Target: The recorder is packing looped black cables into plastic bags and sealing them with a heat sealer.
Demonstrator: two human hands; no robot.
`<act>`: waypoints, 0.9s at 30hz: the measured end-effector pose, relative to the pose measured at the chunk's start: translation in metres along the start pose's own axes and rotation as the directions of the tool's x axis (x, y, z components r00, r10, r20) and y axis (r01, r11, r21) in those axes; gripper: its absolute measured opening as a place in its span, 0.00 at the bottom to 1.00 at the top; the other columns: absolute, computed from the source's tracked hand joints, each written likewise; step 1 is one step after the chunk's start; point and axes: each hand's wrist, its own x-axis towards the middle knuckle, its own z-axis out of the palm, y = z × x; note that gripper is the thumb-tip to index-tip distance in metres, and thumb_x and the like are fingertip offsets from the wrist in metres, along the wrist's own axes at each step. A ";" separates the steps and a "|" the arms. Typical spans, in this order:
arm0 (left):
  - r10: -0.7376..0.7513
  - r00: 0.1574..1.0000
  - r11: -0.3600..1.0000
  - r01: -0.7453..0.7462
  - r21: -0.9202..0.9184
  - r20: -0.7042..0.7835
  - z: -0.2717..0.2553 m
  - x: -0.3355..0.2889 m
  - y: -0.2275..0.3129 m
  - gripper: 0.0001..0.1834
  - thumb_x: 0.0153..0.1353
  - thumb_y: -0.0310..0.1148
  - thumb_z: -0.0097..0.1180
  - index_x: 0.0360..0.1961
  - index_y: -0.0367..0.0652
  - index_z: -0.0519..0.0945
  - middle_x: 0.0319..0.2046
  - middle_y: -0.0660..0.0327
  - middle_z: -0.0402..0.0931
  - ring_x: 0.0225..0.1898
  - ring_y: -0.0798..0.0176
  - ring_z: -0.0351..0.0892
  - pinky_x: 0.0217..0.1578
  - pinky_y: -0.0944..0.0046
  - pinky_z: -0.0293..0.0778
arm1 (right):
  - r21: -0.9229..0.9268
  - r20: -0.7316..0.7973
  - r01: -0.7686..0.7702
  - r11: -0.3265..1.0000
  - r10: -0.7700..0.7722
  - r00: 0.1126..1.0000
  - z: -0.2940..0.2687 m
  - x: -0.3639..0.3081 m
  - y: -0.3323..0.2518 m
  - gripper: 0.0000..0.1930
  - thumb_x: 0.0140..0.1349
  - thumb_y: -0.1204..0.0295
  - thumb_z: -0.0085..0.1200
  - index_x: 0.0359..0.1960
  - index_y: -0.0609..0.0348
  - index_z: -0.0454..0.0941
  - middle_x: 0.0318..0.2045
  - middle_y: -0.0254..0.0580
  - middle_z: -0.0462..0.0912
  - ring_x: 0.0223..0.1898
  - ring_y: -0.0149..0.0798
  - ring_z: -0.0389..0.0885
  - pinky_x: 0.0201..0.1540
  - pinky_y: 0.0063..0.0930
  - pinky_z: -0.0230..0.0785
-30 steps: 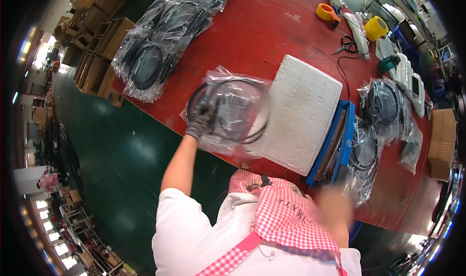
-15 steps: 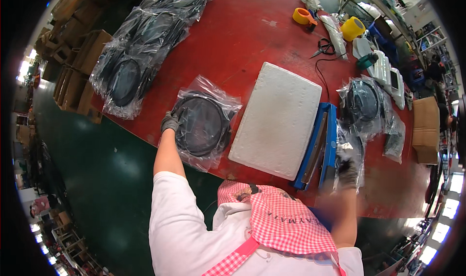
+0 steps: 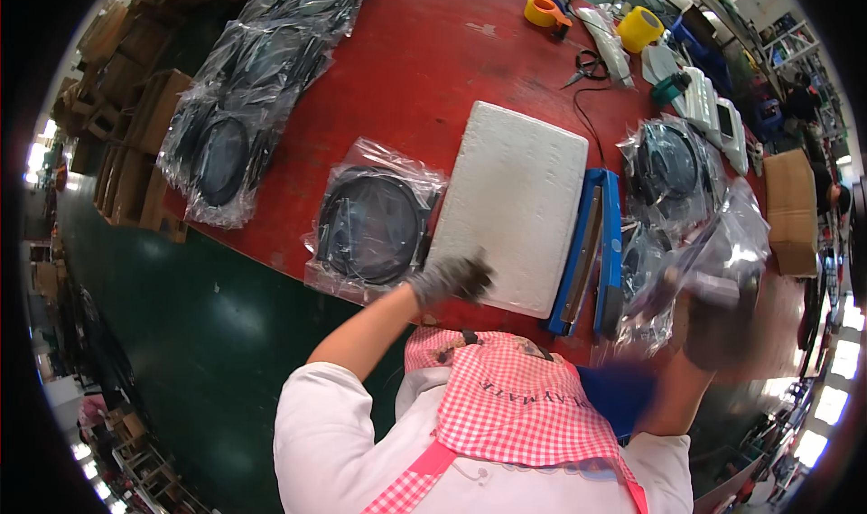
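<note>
My left hand [image 3: 459, 277], in a grey glove, hovers over the near left corner of a white foam board [image 3: 510, 207]. Its fingers stretch to the right, slightly blurred, and hold nothing. Left of the board lies a clear plastic bag with a coiled black cable [image 3: 372, 227] inside. My right hand [image 3: 722, 320], also gloved and smeared by motion, grips a clear plastic bag [image 3: 731, 234] raised over the table's right side; whether anything is inside I cannot make out. Between board and right hand stands a long blue sealer [image 3: 587, 252].
Bagged black coils [image 3: 221, 157] line the table's far left; another bagged coil [image 3: 666, 163] lies at right. Scissors [image 3: 589, 66], orange tape [image 3: 544, 11] and yellow tape [image 3: 639, 28] lie at the back. A cardboard box [image 3: 790, 211] stands at the right edge of the red table [image 3: 406, 89].
My left hand has let go of the bagged coil and moved right to the foam board. My right hand has moved right and lifted a plastic bag. The view has shifted slightly.
</note>
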 end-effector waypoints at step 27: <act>0.443 0.759 0.891 -0.316 0.326 -0.477 0.015 0.117 0.036 0.09 0.58 0.35 0.48 0.37 0.42 0.69 0.23 0.58 0.73 0.20 0.61 0.75 0.20 0.61 0.75 | -0.584 -0.222 -0.548 0.599 0.532 0.817 -0.206 -0.069 0.204 0.13 0.58 0.62 0.46 0.31 0.61 0.74 0.19 0.34 0.75 0.21 0.31 0.70 0.27 0.24 0.64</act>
